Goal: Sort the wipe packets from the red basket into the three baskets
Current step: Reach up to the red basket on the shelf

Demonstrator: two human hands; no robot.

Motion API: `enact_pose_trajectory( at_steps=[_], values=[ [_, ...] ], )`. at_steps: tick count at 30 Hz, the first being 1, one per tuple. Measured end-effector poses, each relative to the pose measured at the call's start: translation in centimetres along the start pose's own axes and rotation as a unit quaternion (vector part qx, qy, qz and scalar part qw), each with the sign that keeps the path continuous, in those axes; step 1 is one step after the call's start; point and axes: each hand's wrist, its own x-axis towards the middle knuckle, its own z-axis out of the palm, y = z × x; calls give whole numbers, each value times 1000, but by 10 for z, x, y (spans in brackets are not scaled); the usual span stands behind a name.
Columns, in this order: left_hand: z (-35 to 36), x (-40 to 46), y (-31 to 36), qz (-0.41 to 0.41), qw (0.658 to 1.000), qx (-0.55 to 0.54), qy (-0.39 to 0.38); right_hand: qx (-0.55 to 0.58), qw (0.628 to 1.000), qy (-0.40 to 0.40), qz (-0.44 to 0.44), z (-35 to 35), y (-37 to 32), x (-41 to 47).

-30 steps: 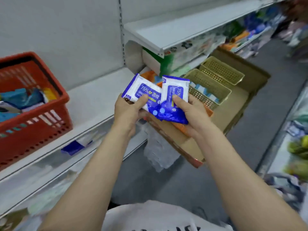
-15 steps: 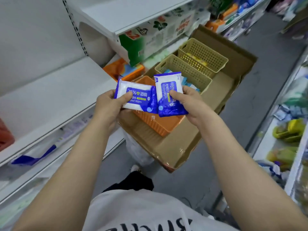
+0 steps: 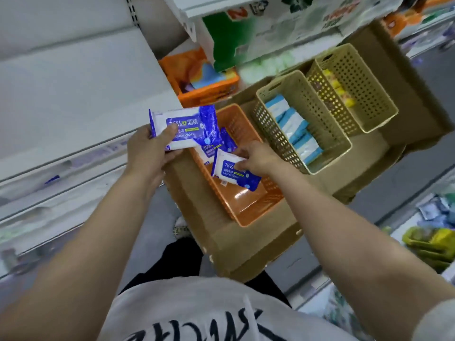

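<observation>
Head view only: right hand (image 3: pixel 256 159) pinches a blue wipe packet (image 3: pixel 234 172) low inside the orange basket (image 3: pixel 248 212), where another blue packet (image 3: pixel 221 146) already lies; left hand (image 3: pixel 147 153) grips a second blue packet (image 3: pixel 187 129) just above the basket's far end. Best to lay the right one flat before letting go, then set down the left. Two beige baskets (image 3: pixel 332 153) beside it hold other packets.

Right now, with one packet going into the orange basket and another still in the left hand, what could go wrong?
1. The right hand pinches its blue packet by one edge, so it could land on the orange basket rim.
2. The cardboard tray overhangs the aisle; pressing down could tip it.
</observation>
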Motion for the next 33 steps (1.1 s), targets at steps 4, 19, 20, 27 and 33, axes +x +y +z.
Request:
enact_pose_trajectory(
  at_steps=[4, 19, 20, 27, 33],
  values=[
    [-13, -4, -25, -14, 995, -19, 93, -131, 986, -74, -68, 20, 1, 47],
    [30, -66, -95, -29, 960, -100, 259, -235, 944, -27, -231, 46, 14, 91],
    [32, -66, -96, -27, 959, -105, 263, -237, 943, -3, -233, 50, 16, 90],
    [48, -62, -90, -40, 977, -74, 195, 163, 965, 87, -188, -14, -7, 67],
    [77, -47, -94, -11, 984, -1, 175, 96, 953, -159, -240, -47, -9, 47]
  ],
)
